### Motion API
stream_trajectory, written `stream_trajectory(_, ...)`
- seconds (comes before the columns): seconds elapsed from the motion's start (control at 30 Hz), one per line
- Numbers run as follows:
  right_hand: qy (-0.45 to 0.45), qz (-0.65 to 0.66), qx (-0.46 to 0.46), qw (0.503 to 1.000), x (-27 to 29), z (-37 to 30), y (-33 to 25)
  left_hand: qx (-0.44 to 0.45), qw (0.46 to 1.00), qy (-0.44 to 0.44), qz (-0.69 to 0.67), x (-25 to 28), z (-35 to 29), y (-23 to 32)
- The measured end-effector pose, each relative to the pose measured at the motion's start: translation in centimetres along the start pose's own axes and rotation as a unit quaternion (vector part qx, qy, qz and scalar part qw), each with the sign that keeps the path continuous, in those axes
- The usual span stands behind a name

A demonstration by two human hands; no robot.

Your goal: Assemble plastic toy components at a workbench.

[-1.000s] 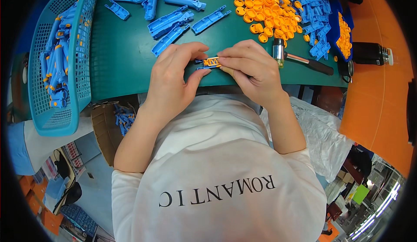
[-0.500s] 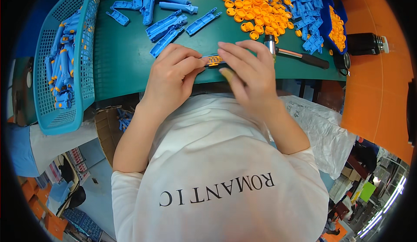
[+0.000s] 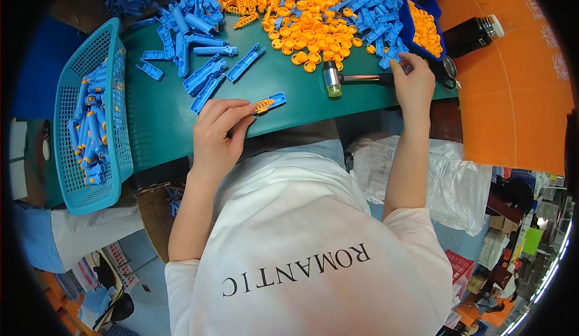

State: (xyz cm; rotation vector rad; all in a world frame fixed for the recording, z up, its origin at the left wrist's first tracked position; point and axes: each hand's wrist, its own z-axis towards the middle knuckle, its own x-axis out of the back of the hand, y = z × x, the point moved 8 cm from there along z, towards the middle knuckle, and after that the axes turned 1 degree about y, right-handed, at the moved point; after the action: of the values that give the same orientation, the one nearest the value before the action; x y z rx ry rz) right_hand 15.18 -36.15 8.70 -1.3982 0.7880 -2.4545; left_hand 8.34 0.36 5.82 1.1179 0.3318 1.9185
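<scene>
My left hand is closed, pinching the near end of a small blue plastic half-shell. An orange toothed insert lies inside the shell, partly behind my fingertips. At the right, my right hand is over the handle end of a hammer, its fingers bent and the thumb apart from the forefinger. I see nothing held in it; the hand covers the end of the handle. The hammer lies on the green table, its silver head with a yellowish face toward the left.
A teal basket of blue-and-orange pieces stands at the left. Loose blue shells, orange ring caps and orange inserts cover the far table. A blue bin and a black bottle stand at the right.
My right hand has left the blue shell and moved right, to the hammer's handle end. My left hand keeps hold of the shell. The whole view has shifted and turned slightly.
</scene>
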Motion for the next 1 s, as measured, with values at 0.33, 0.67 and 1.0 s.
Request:
stream_trajectory(0.33, -0.298, 0.002, 0.252, 0.921, -3.8, 3.8, -1.2, 0.007, 1.0, -0.002, -0.007, 0.0, 0.2, -0.1)
stream_trajectory(0.67, -0.156, 0.43, -0.004, 0.889, -2.9, -0.9, -6.2, 0.01, 0.999, 0.03, -0.007, 1.1, 0.8, 1.0)
stream_trajectory(1.0, -0.187, 0.401, 0.242, 0.864, -4.7, -9.2, -16.3, 0.348, 0.849, 0.014, -0.397, 1.1, -1.1, -1.1)
